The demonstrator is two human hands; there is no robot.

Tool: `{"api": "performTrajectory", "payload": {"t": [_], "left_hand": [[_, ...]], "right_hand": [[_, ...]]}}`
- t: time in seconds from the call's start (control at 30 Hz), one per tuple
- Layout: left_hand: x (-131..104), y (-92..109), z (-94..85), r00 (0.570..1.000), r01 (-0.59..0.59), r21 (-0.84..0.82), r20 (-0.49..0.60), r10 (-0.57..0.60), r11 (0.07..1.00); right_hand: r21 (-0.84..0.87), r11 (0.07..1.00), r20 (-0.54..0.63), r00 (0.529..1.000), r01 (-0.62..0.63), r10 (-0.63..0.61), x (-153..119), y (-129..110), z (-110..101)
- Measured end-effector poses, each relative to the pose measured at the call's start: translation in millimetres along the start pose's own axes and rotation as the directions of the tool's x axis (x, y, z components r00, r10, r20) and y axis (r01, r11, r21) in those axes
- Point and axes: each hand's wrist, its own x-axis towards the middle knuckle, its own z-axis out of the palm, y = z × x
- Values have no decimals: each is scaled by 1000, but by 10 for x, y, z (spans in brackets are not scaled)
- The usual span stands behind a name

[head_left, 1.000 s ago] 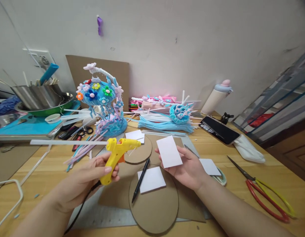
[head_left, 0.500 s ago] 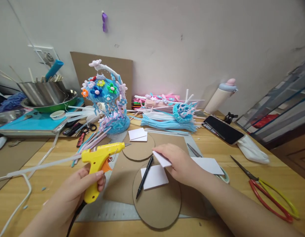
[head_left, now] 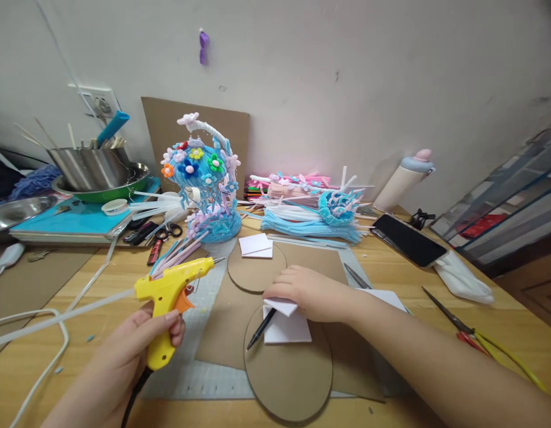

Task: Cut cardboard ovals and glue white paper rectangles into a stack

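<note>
On the wooden bench (head_left: pixel 204 412), over a pale mat (head_left: pixel 181 365) and brown cardboard: both hands occupied. Left hand (head_left: pixel 141 342) has its grip closed round the handle of a yellow hot-glue gun (head_left: pixel 161 300), nozzle tilted up and pointing rightward. A long translucent glue stick (head_left: pixel 63 318) juts from the gun's back end; black cord below.

Right hand (head_left: pixel 308 291), palm down, grip pinched on a small white card (head_left: pixel 282 306) above the front cardboard disc (head_left: pixel 288 380). A second white card (head_left: pixel 287 330) lies on that disc, partly covered in view by the held one (whether the two touch, cannot tell). Black pen (head_left: pixel 261 330) slants across the lower card's left edge, upper end hidden.

Rear cardboard disc (head_left: pixel 252 276) carries more white cards (head_left: pixel 256 245). Behind: a blue ornament with coloured flowers (head_left: pixel 197 166) (fuzzy, pipe-cleaner-like) and light-blue pipe cleaners (head_left: pixel 302 226). At right, a black phone (head_left: pixel 409 239) and scissors (head_left: pixel 457 324) with red and yellow handles, partly behind the right forearm.
</note>
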Motion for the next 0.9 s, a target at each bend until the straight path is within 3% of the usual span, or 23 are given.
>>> {"api": "performTrajectory", "payload": {"t": [0.17,0.27,0.4,0.53,0.67,0.77,0.9], "left_hand": [[57,-49,11,1000,14,-78,-3,-14,997],[112,-91,-5,1000,20,-105,-4,-20,994],[104,-91,2,999,8,-98,-35,-11,995],[27,-45,49,997,-16,-67,-79,11,998],[-39,-32,55,991,-6,-90,-136,-6,996],[-95,-57,-1,983,-19,-7,-183,18,1000],[-203,-80,-85,975,24,137,-222,7,990]], "right_hand": [[87,995,-40,998,-52,56,-23,47,46],[189,974,-136,978,-129,156,-24,101,82],[300,898,-291,866,-321,407,25,312,112],[340,815,-332,751,-469,571,183,570,79],[320,808,-341,736,-495,585,442,670,-1],[279,821,-372,732,-499,571,636,708,-41],[246,762,-413,646,-599,642,795,813,-35]]}}
